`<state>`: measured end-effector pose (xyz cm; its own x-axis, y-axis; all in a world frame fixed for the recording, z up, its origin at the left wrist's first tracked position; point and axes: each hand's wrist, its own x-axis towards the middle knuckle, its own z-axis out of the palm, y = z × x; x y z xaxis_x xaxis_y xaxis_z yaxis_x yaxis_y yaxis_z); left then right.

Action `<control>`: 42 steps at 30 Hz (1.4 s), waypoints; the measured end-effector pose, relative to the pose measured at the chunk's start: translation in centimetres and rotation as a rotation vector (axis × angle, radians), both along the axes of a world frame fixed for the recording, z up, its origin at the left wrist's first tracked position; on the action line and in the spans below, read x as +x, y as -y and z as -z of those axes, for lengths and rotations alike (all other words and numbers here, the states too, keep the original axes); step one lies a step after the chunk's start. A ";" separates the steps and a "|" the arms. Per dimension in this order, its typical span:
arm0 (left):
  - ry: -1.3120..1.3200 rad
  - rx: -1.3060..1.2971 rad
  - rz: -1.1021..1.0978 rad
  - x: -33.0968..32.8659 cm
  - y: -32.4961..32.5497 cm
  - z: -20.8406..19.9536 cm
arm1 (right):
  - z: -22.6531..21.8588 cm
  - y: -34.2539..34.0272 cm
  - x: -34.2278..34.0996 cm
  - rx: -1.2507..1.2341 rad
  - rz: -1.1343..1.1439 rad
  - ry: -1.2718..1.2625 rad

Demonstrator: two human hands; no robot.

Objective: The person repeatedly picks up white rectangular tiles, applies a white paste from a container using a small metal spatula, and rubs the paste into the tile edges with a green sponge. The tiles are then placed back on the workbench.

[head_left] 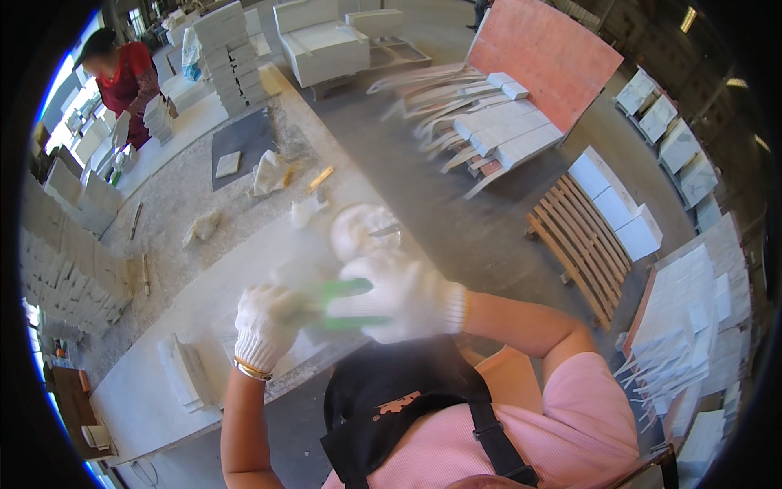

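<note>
Both my hands wear white knitted gloves and meet over the dusty worktable. My right hand is closed round a bright green object, smeared by motion, its kind unclear. Just beside it, my left hand has its fingers curled in, on something pale and blurred that I cannot make out. Beyond my right hand sits a round white bowl with whitish stuff and a small dark-edged piece in it. A short stack of white slabs lies near the table's front edge, left of my left hand.
Crumpled white cloths and a dark mat with a small pale tile lie farther up the table. Tall tile stacks line the left. Across the aisle stand a strapped tile pallet and a slatted wooden pallet. A person in red works far left.
</note>
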<state>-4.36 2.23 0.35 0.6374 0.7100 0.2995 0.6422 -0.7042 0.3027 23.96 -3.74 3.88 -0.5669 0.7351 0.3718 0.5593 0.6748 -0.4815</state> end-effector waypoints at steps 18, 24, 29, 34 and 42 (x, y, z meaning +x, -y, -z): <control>-0.091 0.003 -0.036 -0.1 0.7 0.1 | 0.6 -0.6 -2.6 0.176 0.058 0.076; -0.015 0.005 -0.019 -0.3 0.7 -0.1 | -3.8 0.1 -2.4 0.193 0.014 0.077; -0.144 0.019 -0.025 -0.2 0.5 -0.4 | -0.7 -0.7 -2.9 0.171 0.057 0.124; -0.087 -0.032 -0.012 -0.3 0.5 -0.6 | -1.6 0.5 -1.6 0.185 0.063 0.082; -0.128 0.072 -0.016 -0.2 0.2 0.0 | -2.4 -0.8 -4.1 0.172 0.024 0.125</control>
<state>-4.59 2.00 0.31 0.6620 0.7003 0.2672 0.6840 -0.7102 0.1667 19.85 -2.98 6.27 -0.5998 0.6805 0.4209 0.6239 0.7271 -0.2864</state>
